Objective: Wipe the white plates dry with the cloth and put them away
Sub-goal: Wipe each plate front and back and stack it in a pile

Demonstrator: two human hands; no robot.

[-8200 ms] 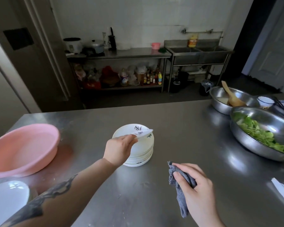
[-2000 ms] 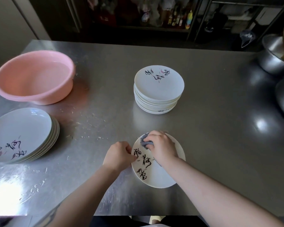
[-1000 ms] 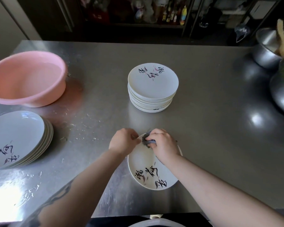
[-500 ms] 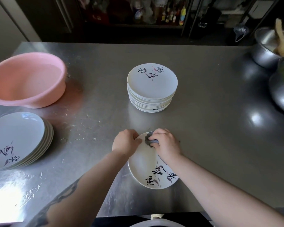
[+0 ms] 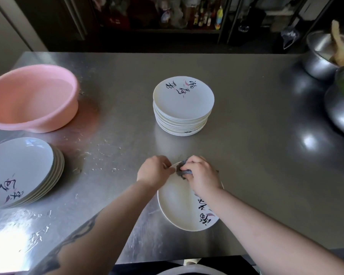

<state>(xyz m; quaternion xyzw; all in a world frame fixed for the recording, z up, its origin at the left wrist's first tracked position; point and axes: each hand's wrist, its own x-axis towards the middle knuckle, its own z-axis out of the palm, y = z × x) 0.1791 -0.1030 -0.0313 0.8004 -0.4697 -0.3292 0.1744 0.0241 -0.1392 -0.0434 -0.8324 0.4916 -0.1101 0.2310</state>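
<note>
A white plate (image 5: 179, 207) with dark brush lettering is held tilted over the steel table's near edge. My left hand (image 5: 154, 173) grips its far left rim. My right hand (image 5: 201, 175) holds a bunched grey cloth (image 5: 182, 170) and presses it on the plate's far rim. A stack of several white plates (image 5: 184, 108) stands at the table's middle. Another stack of larger white plates (image 5: 22, 171) sits at the left edge.
A pink basin (image 5: 30, 98) holding water stands at the back left. Two steel bowls, one (image 5: 322, 56) with a wooden spoon and one (image 5: 340, 110) with greens, crowd the right edge. Water drops speckle the steel table (image 5: 256, 165) between the basin and my hands.
The held plate has turned in my hands: its lettering has swung from the near edge round to the right side, while the cloth stays on the far rim.
</note>
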